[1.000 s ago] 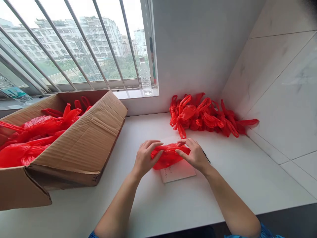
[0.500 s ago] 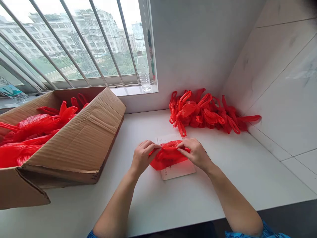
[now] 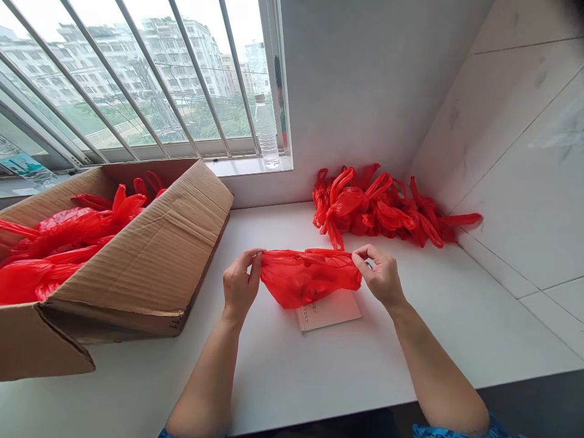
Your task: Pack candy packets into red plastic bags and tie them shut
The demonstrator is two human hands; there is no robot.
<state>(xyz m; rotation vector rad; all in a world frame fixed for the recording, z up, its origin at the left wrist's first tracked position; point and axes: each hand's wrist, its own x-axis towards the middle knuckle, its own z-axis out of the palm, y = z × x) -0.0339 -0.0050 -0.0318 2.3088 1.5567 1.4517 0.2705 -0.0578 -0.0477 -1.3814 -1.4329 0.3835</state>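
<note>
We have the thin red plastic bag point(image 3: 310, 280) stretched flat between our hands, just above the white paper card point(image 3: 329, 310) on the white countertop point(image 3: 319, 377). Our left hand point(image 3: 239, 286) pinches its left edge between thumb and fingers, and our right hand point(image 3: 381, 277) pinches the right edge the same way. Pulled this taut, the film could tear or slip from one pinch and crumple. A careless sweep might also knock the pile of knotted red bags point(image 3: 383, 210) behind it.
</note>
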